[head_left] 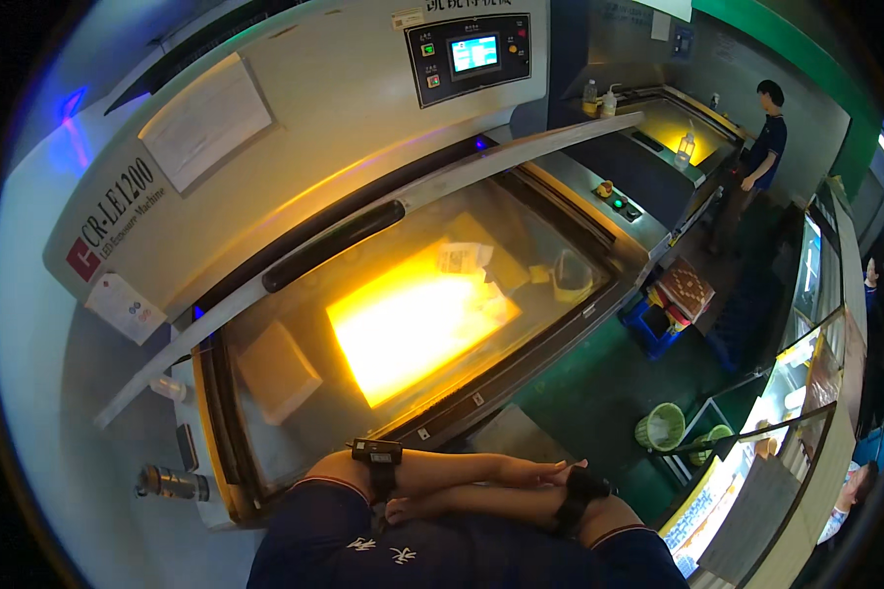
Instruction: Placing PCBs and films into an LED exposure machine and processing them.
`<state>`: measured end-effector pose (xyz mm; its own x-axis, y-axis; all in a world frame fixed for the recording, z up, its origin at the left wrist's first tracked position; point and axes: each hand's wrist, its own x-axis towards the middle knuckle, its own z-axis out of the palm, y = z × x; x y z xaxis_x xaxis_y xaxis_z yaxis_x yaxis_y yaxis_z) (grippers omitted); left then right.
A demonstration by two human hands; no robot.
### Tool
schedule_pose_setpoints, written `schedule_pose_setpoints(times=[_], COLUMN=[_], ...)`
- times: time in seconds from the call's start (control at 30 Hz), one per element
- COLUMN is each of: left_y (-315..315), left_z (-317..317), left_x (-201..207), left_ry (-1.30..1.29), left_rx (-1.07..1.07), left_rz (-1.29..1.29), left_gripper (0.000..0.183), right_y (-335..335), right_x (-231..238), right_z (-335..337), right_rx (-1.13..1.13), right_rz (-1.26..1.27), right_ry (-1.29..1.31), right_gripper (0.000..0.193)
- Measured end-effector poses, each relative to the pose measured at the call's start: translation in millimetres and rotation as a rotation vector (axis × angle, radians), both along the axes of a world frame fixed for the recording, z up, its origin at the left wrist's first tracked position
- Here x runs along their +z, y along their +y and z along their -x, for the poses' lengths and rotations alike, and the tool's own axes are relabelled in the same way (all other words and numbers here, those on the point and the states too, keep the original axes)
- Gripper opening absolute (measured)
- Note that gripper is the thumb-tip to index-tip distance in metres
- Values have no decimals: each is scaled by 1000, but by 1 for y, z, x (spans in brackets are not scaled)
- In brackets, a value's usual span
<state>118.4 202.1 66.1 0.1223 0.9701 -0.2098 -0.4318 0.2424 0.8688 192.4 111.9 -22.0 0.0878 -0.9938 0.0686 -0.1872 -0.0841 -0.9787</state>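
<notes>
My forearms are folded across each other at my chest. My left hand (550, 472) lies against my right arm, its fingers stretched out beside a black strapped device (585, 485). Close to my left elbow, my right hand (401, 509) has its fingers curled, and I see nothing in it. A second small black device (376, 451) is strapped to my left arm. Ahead of my arms is a large exposure machine (481, 387) with a glass bed. A bright yellow-lit panel (413, 324) glows under the glass, next to a brown board (275, 371).
A long bar with a black handle (334, 245) spans the bed. A metal flask (172, 482) and a phone (187, 447) are at the left. A blue stool (650, 329), green baskets (661, 427) and lit benches stand right. A person (764, 147) stands at the far machine.
</notes>
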Motion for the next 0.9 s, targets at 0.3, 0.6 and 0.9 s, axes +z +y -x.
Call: schedule_pose_setpoints(times=[0.3, 0.6, 0.9], left_y=[-16, -73, -75], left_z=[88, 146, 158], left_x=[-43, -39, -19], left_ry=[2, -326, 0], left_rx=[119, 262, 744], left_rz=[-148, -370, -263], left_gripper=[85, 81, 72], right_y=[-4, -31, -7], right_x=[31, 27, 34], right_z=[94, 139, 148], right_rx=[54, 166, 431], right_rz=[-244, -157, -183], right_ry=[-91, -75, 81], right_gripper=[30, 30, 33])
